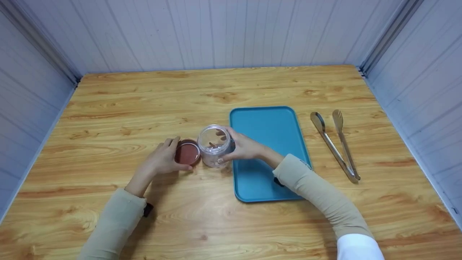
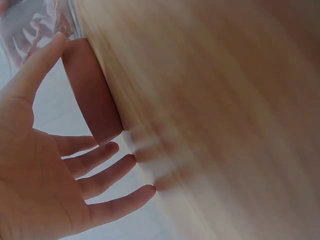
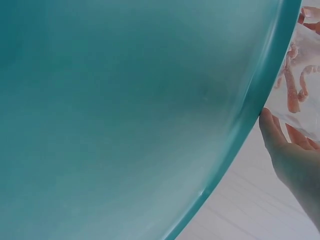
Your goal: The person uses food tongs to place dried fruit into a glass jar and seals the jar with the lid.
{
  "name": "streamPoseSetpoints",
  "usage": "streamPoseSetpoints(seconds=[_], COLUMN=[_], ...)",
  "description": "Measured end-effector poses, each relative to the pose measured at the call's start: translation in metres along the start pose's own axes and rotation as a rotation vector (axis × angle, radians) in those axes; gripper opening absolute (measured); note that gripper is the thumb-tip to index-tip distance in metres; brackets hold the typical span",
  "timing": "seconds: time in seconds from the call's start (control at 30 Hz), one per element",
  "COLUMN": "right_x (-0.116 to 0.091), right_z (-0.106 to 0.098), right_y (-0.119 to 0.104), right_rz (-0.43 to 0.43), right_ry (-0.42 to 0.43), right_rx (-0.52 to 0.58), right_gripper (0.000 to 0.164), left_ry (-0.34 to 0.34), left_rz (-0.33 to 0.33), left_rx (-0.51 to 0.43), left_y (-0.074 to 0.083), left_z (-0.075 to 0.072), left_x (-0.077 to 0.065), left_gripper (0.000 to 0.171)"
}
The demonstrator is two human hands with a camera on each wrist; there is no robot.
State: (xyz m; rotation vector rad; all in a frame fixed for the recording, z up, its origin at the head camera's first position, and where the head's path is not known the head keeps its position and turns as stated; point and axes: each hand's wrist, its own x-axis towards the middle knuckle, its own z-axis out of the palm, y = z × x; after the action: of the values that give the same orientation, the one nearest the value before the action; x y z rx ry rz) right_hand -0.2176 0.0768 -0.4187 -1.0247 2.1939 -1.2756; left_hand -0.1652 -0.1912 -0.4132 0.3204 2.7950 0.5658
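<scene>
On the table, left of the tray, stands a clear jar [image 1: 210,158] without its lid, its opening facing up. My right hand [image 1: 247,147] grips it from the right side, thumb near and fingers on the far side. A few slim, reddish, curled pieces [image 3: 292,92] show through its wall in the right wrist view; their kind is unclear. Close against the jar's left side, a reddish-brown round lid [image 1: 188,155] lies on the table, its hollow side up. My left hand [image 1: 161,158] holds its rim between thumb and index finger; the other fingers are spread beside it [image 2: 92,92].
A blue rectangular tray [image 1: 269,126] lies right of the jar, beneath my right forearm. Farther right, metal tongs [image 1: 337,150] rest spread apart on the wooden table [image 1: 144,94]. Pale panel walls [image 1: 231,34] enclose the back and both sides.
</scene>
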Motion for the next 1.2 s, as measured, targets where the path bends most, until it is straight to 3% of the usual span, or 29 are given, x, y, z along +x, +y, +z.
streamPoseSetpoints(seconds=[0.27, 0.5, 0.97, 1.2], right_x=[-0.002, 0.002, 0.001, -0.007], right_z=[-0.002, -0.001, 0.003, 0.001], right_y=[-0.012, -0.001, 0.001, -0.015], right_rz=[-0.001, -0.028, -0.075, -0.052], right_ry=[-0.004, 0.004, 0.035, 0.068], right_rx=[0.006, 0.013, 0.023, 0.046], right_gripper=[0.088, 0.089, 0.083, 0.079], left_ry=[0.000, 0.020, 0.119, 0.181], left_rz=[0.013, 0.026, 0.076, 0.085], left_rx=[0.043, 0.077, -0.042, -0.138], left_y=[0.003, 0.004, 0.005, 0.005], left_z=[0.002, 0.001, 0.003, 0.001], left_x=[0.004, 0.005, 0.001, -0.002], left_gripper=[0.113, 0.108, 0.102, 0.099])
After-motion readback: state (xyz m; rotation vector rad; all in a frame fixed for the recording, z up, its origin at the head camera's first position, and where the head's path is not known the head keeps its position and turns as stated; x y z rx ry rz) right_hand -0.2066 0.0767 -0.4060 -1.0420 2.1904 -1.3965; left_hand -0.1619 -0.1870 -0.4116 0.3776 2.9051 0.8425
